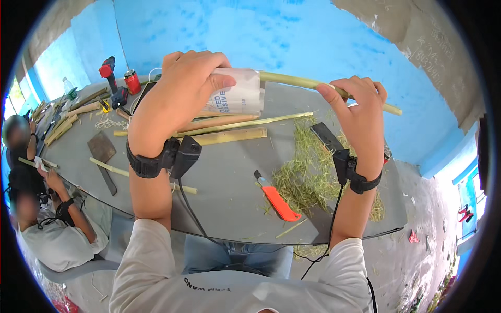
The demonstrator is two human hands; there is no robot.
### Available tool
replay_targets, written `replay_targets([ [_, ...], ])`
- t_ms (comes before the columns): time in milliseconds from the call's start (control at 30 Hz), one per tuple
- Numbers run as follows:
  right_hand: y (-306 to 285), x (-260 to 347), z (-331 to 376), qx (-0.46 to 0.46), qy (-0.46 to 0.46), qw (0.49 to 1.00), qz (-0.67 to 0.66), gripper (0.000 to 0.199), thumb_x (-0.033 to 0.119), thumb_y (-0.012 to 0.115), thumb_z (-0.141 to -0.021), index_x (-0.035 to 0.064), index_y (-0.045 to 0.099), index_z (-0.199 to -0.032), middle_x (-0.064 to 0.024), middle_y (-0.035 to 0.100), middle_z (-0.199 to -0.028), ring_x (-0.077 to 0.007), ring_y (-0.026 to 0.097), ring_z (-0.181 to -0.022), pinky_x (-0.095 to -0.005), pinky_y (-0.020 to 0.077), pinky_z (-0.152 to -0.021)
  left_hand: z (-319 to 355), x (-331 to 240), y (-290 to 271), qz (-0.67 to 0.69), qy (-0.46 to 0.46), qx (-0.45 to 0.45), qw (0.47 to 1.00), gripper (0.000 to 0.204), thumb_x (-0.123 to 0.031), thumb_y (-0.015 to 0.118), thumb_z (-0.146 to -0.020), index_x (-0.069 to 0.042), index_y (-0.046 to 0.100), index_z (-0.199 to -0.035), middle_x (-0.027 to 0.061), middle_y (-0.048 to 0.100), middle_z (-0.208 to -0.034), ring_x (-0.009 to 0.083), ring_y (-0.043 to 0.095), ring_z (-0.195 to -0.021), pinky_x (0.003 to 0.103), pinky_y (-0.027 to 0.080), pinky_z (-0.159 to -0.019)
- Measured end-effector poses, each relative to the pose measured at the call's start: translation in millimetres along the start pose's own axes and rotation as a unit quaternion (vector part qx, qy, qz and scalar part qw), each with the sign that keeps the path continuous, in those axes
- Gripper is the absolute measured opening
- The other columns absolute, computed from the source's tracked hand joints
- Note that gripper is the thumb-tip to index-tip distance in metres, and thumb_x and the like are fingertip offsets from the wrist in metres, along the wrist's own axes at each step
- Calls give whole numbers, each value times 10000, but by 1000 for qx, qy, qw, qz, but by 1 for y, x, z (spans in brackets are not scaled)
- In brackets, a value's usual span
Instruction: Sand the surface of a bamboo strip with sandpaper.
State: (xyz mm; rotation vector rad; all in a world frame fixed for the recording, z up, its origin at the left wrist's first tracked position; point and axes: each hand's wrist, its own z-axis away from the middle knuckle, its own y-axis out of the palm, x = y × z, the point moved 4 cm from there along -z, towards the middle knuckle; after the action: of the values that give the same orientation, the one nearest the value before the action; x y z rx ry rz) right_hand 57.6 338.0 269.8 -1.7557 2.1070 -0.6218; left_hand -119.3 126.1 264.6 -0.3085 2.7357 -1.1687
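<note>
My left hand (194, 75) is closed round a folded white-backed sheet of sandpaper (249, 93), which wraps a long pale-green bamboo stick (292, 79). The stick is raised above the far side of the table and slopes slightly down to the right. Near its right end, my right hand (360, 101) grips it between thumb and fingers. Below my hands lie several bamboo strips (229, 136). An orange utility knife (279, 202), its blade out, rests beside a heap of green shavings (308, 177). A dark flat tool (326, 136) lies on the shavings' far edge.
The grey table (235, 208) holds a cleaver-like blade (102, 148), a red-and-black power drill (108, 73), a red can (132, 82) and more bamboo at the left. Two people (57, 235) work at the left side. Cables hang from my wrist straps.
</note>
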Motion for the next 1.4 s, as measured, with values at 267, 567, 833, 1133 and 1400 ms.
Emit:
replay_targets([
  [267,-17,-25,3,16,46,999,-2,359,419,799,-802,72,719,-756,-6,598,-685,-198,521,-738,-394,293,-960,-4,17,-5,66,-63,19,996,249,-233,655,-944,-3,608,-1027,141,613,-865,286,555,-786,369,453,-728],
  [567,-13,-12,3,49,23,999,-7,385,423,815,-771,50,717,-777,-24,612,-689,-205,537,-756,-386,300,-976,-5,3,8,135,-44,68,988,227,-177,643,-948,20,591,-1046,143,616,-882,242,537,-758,336,449,-712],
  [833,-3,-12,3,73,-1,997,-12,399,418,828,-757,39,707,-777,-31,620,-699,-223,547,-739,-370,334,-955,2,10,9,152,-60,140,977,266,-232,640,-972,10,577,-1064,86,572,-842,155,506,-769,300,436,-709],
  [1133,0,-13,6,175,75,977,-100,325,278,830,-822,0,680,-899,-38,657,-871,-128,632,-832,-248,477,-781,8,9,29,305,-150,191,921,328,-339,651,-985,-29,564,-1049,95,664,-821,124,564,-647,273,460,-586],
  [1400,7,-25,4,215,99,965,-113,342,327,799,-862,13,702,-955,-19,648,-831,-92,619,-803,-232,471,-749,-6,-25,-2,267,-213,196,919,357,-145,754,-913,-56,440,-1059,21,518,-706,65,436,-624,220,337,-567],
])
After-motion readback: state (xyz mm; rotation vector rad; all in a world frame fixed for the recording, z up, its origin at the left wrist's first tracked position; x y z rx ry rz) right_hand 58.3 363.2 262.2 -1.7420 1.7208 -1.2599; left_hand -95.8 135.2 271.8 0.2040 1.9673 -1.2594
